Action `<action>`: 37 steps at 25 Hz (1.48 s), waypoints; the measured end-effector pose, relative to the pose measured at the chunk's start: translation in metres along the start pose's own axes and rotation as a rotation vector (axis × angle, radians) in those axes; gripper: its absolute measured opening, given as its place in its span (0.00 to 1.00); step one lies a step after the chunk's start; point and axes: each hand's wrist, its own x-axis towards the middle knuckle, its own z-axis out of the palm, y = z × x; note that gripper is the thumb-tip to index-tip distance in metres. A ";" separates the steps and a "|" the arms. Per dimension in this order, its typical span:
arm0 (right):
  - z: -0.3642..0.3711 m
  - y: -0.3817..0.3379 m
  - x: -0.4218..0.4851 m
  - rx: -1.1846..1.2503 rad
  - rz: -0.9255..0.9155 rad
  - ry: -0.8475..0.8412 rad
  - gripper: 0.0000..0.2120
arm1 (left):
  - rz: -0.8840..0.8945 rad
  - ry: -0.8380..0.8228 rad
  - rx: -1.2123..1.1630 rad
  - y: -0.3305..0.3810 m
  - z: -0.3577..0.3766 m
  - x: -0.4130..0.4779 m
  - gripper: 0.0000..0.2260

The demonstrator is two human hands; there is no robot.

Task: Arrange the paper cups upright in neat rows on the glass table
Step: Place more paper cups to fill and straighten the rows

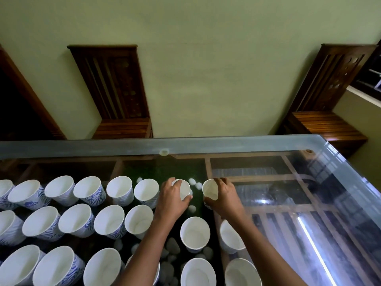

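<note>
- Pale green wall (206, 69) closes the background. Two wooden chairs stand against it, one left of centre (115, 89) and one at the right (329, 87), both beyond the far rim of the desk (206, 144).
- Desk: a glass top over a wooden frame. Pebbles (171, 247) lie under the glass, not on it.
- Paper cups (89, 189): all stand mouth up on the left and middle of the desk, in three rows running left to right.
- Your left hand (172, 203) grips the left-hand cup (184, 189), with fingers and thumb curled round its wall.
- Your right hand (224, 197) grips the right-hand cup (210, 189) in the same way, its fingers hooked over the far side of the rim.
- Position: the two held cups are just beside each other at the right end of the back row, in line with their neighbours. Whether their bases touch the glass cannot be told.
- Purpose, as a judgement: you hold each cup by its wall so that it stays upright and its base can meet the glass flat. Working with both hands lets you set the spacing of the pair against the row already laid, which grows rightward.
- Count, back row: eight cups, two of them held; the leftmost is cut by the frame edge.
- Count, middle row: seven cups visible. Your left forearm crosses a gap that may hide another.
- Count, front row: six cups, one partly under your left forearm.
- Total: twenty-one cups visible, two chairs, two hands.
</note>
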 end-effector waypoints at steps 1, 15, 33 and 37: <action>-0.001 0.002 0.000 0.003 0.003 0.004 0.36 | -0.004 0.019 -0.005 0.000 0.000 0.000 0.25; -0.024 0.023 -0.018 0.001 0.029 0.036 0.33 | 0.063 -0.044 -0.158 0.031 0.012 -0.015 0.30; -0.024 0.024 -0.026 0.077 0.018 0.084 0.35 | 0.015 -0.062 -0.171 0.023 0.009 -0.023 0.29; -0.033 0.019 -0.043 0.084 -0.001 0.086 0.37 | 0.004 -0.050 -0.171 0.021 -0.008 -0.043 0.28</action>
